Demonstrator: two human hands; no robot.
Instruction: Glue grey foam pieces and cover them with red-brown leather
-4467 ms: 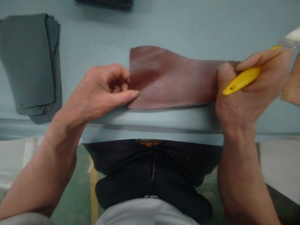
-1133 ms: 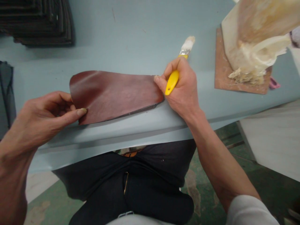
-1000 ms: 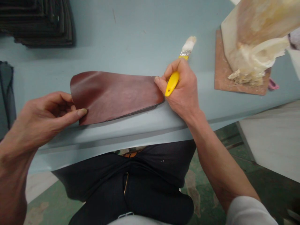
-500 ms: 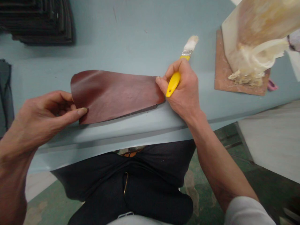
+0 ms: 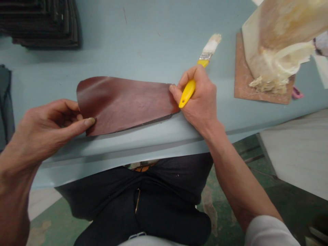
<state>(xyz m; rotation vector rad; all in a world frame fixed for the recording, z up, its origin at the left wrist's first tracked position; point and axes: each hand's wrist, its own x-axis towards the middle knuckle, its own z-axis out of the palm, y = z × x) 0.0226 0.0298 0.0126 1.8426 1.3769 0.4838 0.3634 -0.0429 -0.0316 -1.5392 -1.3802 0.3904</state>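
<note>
A reddish-brown leather piece (image 5: 125,102) lies flat near the front edge of the pale blue table (image 5: 153,44). My left hand (image 5: 48,128) pinches the piece's left end between thumb and curled fingers. My right hand (image 5: 201,100) is closed round the yellow handle of a glue brush (image 5: 202,65), and its thumb tip presses on the leather's right end. The brush's whitish bristles point up and to the right, just above the table surface.
A glue-crusted container (image 5: 279,41) stands on a brown board (image 5: 242,78) at the right. A stack of dark pieces (image 5: 43,24) lies at the back left, and grey material (image 5: 5,99) at the left edge. My dark-trousered lap is below the table edge.
Over the last second the brush has slid a little through my right hand, its bristles now farther up and right. My left hand and the leather hold still.
</note>
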